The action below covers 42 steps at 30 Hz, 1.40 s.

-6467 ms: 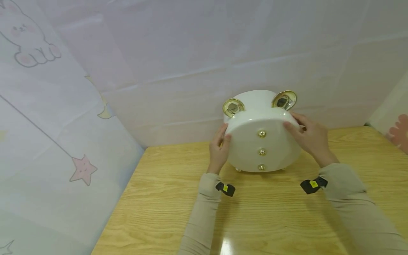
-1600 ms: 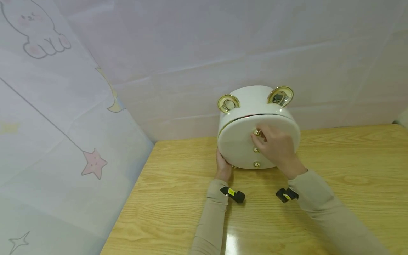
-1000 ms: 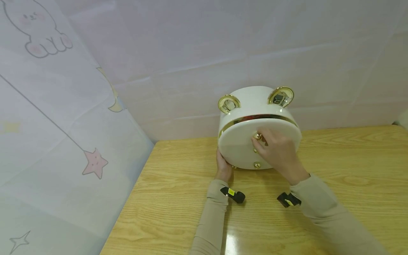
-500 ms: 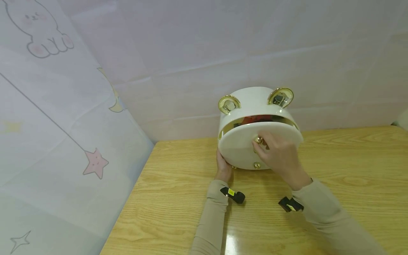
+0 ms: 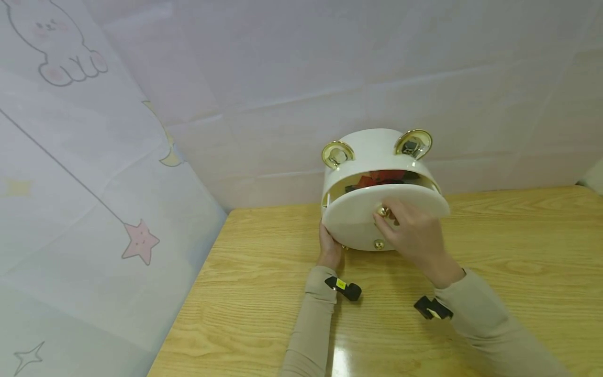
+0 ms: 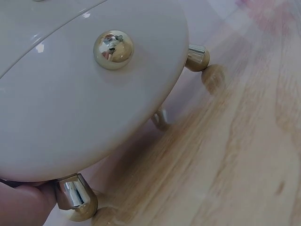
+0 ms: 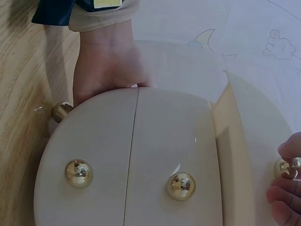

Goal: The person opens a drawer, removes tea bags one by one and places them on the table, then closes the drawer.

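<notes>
A glossy white rounded case (image 5: 377,146) with two gold ears and gold feet stands on the table. Its top drawer (image 5: 350,214) is pulled partway out and leans forward; red and dark things (image 5: 381,178) show inside. My right hand (image 5: 414,235) pinches the top gold knob (image 5: 383,211), as the right wrist view also shows, where the knob (image 7: 286,168) sits between thumb and fingers. At the lower left side of the case, my left hand (image 5: 331,246) holds it beside a front foot (image 6: 77,197); its fingertips are hidden. The two lower drawers (image 7: 174,141) are closed.
The wooden table (image 5: 254,272) extends around the case. Behind it hangs a pale cloth wall (image 5: 282,131), with a printed pink star (image 5: 141,242) on the left part. Black wrist straps (image 5: 344,288) are on both sleeves.
Earlier both hands were at the upper sides of the case. My left hand moved down its side; my right took hold of the top knob, and the drawer has come out toward me, widening the gap.
</notes>
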Motion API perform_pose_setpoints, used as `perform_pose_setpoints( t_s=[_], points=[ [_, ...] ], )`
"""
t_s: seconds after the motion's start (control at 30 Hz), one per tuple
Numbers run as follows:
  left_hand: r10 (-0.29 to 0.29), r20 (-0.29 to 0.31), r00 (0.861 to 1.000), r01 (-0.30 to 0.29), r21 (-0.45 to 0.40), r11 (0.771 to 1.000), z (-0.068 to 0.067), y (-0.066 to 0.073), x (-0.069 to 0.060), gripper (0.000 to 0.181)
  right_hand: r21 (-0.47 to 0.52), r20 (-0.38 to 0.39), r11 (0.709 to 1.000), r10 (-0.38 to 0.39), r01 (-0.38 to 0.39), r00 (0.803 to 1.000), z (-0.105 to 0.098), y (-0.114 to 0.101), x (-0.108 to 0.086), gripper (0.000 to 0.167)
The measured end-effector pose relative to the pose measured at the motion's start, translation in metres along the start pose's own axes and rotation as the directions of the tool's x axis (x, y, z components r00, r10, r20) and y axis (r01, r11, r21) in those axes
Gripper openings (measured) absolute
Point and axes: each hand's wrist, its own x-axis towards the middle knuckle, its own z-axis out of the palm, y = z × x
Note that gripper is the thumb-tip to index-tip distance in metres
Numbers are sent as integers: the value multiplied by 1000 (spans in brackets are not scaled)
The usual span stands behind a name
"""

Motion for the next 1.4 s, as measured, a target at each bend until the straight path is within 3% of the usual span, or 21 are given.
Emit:
perform_pose_setpoints(
  t_s=[0.7,1.1,1.4],
  points=[
    [31,15,999,-31,-24,999,-1,-1,4,29,25,-50,1000,7,-6,999,-7,-8,-4,39],
    [19,4,1000,-19,-12,1000,0,1,4,33,18,-93,999,-42,44,995,-10,-9,-6,38],
    [30,42,999,-29,-23,999,0,2,3,30,-2,-100,997,-82,82,992,-14,-12,-8,39]
  ],
)
